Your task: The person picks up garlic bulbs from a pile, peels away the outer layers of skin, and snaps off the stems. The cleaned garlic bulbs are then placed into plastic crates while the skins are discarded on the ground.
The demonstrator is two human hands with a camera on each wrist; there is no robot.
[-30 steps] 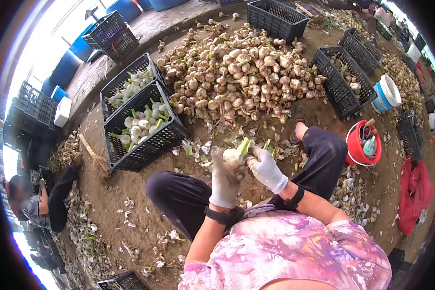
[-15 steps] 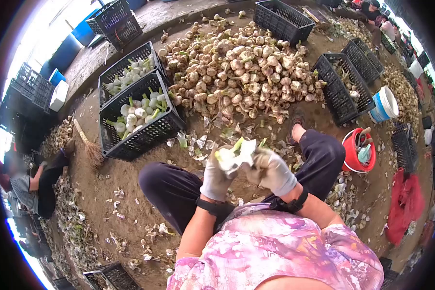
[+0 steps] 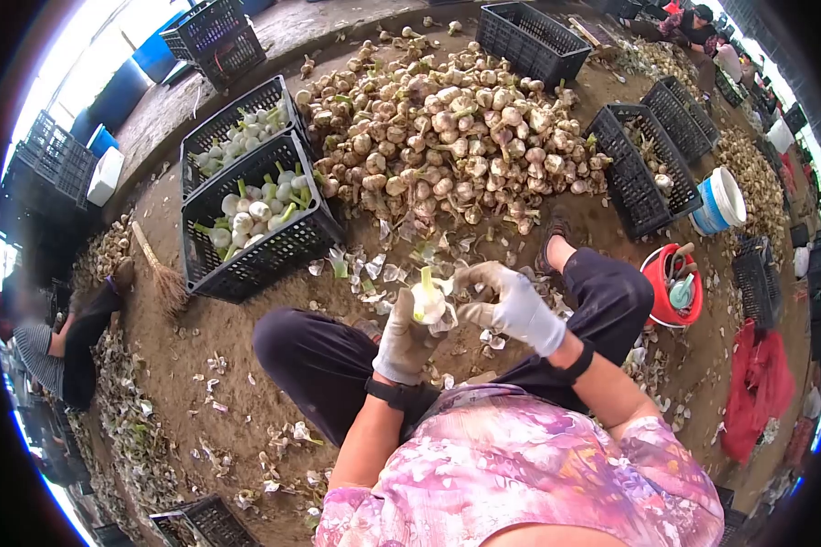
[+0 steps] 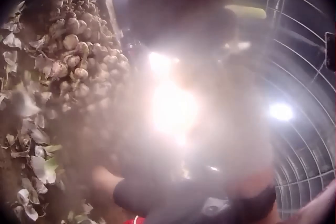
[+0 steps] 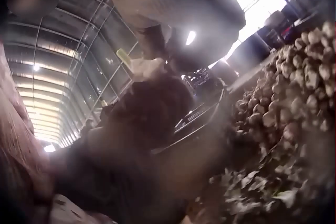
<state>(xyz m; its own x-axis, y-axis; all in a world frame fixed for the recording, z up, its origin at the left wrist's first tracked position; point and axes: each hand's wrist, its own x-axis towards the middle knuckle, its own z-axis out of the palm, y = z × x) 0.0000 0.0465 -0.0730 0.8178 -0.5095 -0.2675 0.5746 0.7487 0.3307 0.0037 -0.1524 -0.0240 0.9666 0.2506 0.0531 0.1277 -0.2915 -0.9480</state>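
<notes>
A peeled white garlic bulb (image 3: pixel 429 303) with a short green stem is gripped by my gloved left hand (image 3: pixel 400 342) in front of my lap. My gloved right hand (image 3: pixel 513 308) is just to the right of the bulb, thumb and forefinger spread apart and bent toward it. Loose skin hangs at the bulb's right side. In the right wrist view the stem (image 5: pixel 124 58) sticks up beside the dark shape of the left hand, below the right hand (image 5: pixel 178 19). Glare washes out most of the left wrist view, where a pale green stem (image 4: pixel 245 12) shows.
Beyond my legs lies a big heap of unpeeled garlic (image 3: pixel 456 137). A black crate (image 3: pixel 260 228) of peeled bulbs stands on the left, another crate (image 3: pixel 643 169) on the right. A red bucket (image 3: pixel 673 284) with tools and a broom (image 3: pixel 160 269) flank me. Skins litter the ground.
Both hands were together at the bulb, with a broad white flap of skin spread over it half a second ago. Now the right hand has drawn off to the right and the bulb shows bare.
</notes>
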